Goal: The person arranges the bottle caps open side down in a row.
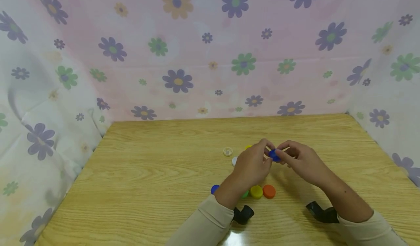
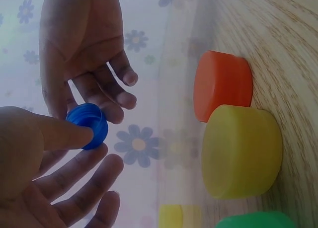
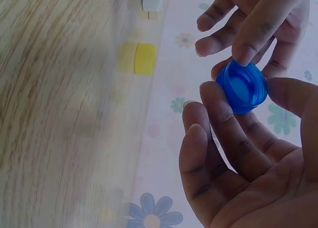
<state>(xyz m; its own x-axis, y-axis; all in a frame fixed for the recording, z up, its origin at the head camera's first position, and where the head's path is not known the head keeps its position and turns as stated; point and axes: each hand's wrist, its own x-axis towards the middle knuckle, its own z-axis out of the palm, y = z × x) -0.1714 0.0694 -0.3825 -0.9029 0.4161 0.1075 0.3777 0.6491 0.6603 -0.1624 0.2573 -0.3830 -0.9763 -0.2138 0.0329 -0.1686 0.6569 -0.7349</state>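
Left hand (image 1: 251,164) and right hand (image 1: 306,163) both pinch one blue cap (image 1: 274,155) between them above the table (image 1: 147,187), neither nearer; its hollow side faces back toward the wrists, the left hand's thumb at the opening.

Nothing legible here, not a letter: no word, brand or number on the blue cap (image 3: 242,91), none on the orange cap (image 2: 222,86), the yellow cap (image 2: 241,153) or the green cap (image 2: 258,220), and no lettering across the patterned backdrop (image 1: 197,49) either.
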